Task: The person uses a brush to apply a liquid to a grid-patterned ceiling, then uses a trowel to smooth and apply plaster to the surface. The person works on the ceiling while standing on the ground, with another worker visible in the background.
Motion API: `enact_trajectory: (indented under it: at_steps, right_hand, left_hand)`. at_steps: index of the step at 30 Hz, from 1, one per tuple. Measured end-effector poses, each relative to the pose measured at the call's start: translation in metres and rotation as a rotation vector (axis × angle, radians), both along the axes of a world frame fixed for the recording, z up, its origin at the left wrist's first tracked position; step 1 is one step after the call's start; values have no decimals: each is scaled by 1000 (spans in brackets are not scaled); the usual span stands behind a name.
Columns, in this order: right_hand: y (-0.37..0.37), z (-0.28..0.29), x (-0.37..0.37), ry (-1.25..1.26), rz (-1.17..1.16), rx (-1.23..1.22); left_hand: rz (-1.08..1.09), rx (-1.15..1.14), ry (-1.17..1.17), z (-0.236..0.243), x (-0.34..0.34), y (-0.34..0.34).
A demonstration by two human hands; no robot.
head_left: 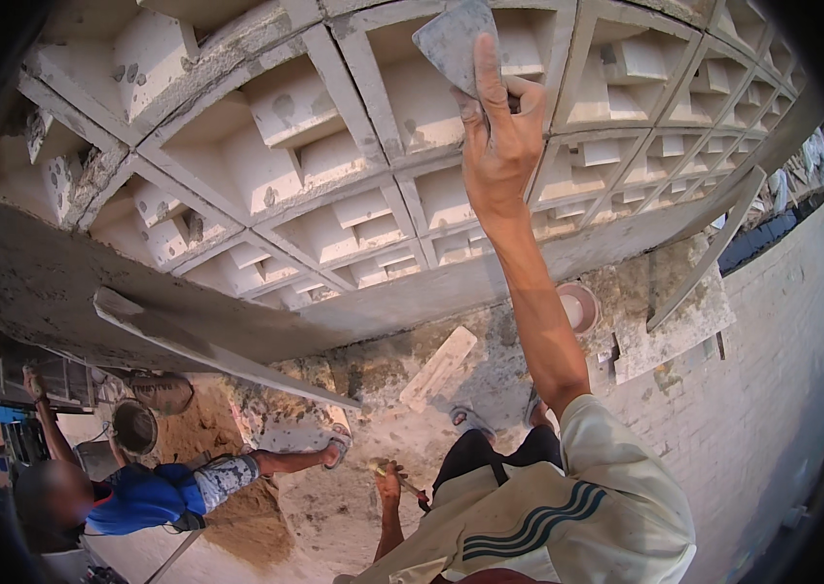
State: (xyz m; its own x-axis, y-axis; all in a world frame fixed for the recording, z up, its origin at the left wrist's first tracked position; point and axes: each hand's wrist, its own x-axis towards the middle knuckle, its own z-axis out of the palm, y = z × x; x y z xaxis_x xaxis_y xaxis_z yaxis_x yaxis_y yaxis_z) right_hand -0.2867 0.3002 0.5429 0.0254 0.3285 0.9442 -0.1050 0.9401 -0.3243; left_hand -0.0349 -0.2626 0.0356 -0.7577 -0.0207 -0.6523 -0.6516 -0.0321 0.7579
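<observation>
My right hand (504, 136) reaches up to the pale openwork block wall (387, 161). It grips a flat grey scraper (453, 47), with the index finger stretched along the blade. The scraper overlaps the edge of one block opening; whether it touches is hard to tell. My left hand (389, 484) is low beside my left hip, its fingers closed round a slim tool (414, 492). The kind of tool is too small to make out. Grey mortar stains mark several of the blocks.
A wooden plank (227, 362) leans at the left, another board (709, 248) at the right. A short plank (438, 368) and a round tub (579, 307) are on the ground near my feet. At left, a person in blue (149, 498) stands by sand (246, 521) and a bucket (134, 426).
</observation>
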Motion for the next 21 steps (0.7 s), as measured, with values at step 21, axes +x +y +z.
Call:
enact_trajectory:
  at_steps: [21]
  right_hand:
    - [-1, 21, 14, 186, 727, -681]
  left_hand:
    - [-44, 18, 50, 4, 4, -12]
